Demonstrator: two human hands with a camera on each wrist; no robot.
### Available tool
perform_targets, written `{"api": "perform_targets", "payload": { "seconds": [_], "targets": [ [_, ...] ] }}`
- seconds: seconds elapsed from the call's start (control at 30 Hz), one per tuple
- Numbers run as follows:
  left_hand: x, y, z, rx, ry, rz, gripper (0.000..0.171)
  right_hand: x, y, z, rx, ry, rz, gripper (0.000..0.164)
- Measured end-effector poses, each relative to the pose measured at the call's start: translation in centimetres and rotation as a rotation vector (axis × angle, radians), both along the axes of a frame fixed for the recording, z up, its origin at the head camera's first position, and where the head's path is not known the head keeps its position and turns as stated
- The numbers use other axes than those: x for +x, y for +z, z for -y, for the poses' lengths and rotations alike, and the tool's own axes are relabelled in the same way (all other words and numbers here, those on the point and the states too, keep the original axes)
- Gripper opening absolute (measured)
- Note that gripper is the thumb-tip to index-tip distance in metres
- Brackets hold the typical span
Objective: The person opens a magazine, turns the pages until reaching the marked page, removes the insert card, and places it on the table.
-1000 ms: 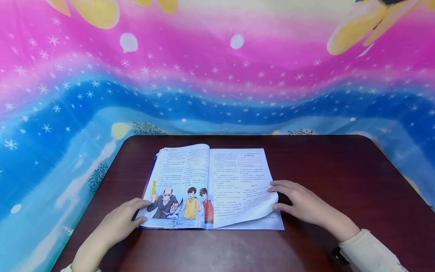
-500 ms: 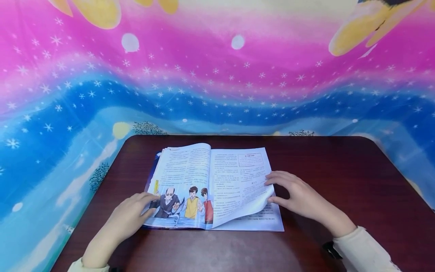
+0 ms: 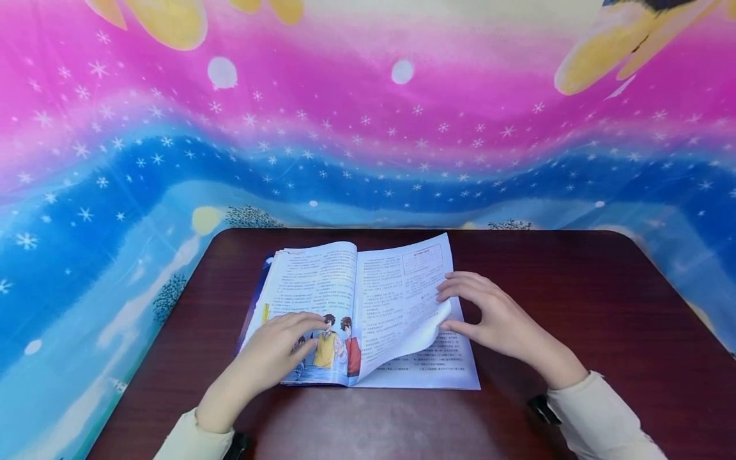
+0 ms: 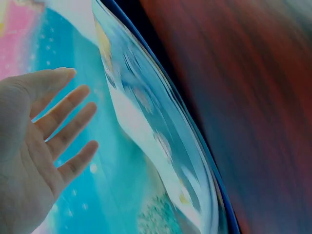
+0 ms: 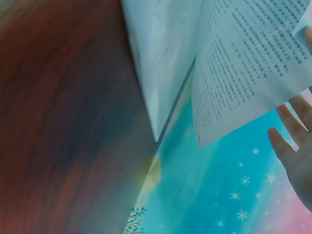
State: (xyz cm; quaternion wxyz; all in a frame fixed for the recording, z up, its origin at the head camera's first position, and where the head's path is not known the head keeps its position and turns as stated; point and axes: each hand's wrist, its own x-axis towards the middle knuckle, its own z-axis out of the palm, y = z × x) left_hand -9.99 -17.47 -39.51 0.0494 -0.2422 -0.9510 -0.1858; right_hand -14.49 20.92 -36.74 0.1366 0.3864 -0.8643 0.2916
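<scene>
A magazine (image 3: pixel 322 275) lies spread on the table, printed text on both sides and a cartoon of people at the lower left page. My right hand (image 3: pixel 494 313) pinches the outer edge of the right-hand page (image 3: pixel 402 300) between thumb and fingers; that page lifts and curls, baring text on the sheet beneath. In the right wrist view the raised page (image 5: pixel 243 73) stands off the rest, part of the hand (image 5: pixel 297 141) behind it. My left hand (image 3: pixel 276 351) hovers over the cartoon, fingers loosely extended; the left wrist view shows this hand (image 4: pixel 53 126) holding nothing.
The dark reddish-brown table (image 3: pixel 575 275) extends around the magazine. A colourful cloth backdrop (image 3: pixel 368 128) with snowflakes hangs behind it and down the sides. Dark bands show at both sleeve cuffs (image 3: pixel 592 415).
My left hand has moved right from the magazine's left edge to over the cartoon. My right hand has drawn the page leftward and up, so its top corner now rises.
</scene>
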Motion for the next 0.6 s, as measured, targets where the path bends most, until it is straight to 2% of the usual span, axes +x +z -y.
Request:
{"api": "perform_targets", "payload": {
  "seconds": [0.2,0.37,0.5,0.6],
  "targets": [
    [0.1,0.8,-2.9,0.057,-0.121,-0.033,0.03,-0.3,1.1,1.1,-0.025,0.024,-0.027,0.043],
    [0.0,2.0,-5.0,0.087,-0.215,-0.07,0.031,-0.4,2.0,1.9,-0.004,0.017,-0.02,0.042],
    [0.0,3.1,-6.4,0.109,-0.268,-0.09,0.034,-0.4,2.7,2.4,0.01,0.02,-0.035,0.041],
    [0.0,3.6,-7.2,0.125,-0.298,-0.089,0.042,-0.4,3.0,2.7,0.015,0.027,-0.043,0.04]
  ]
}}
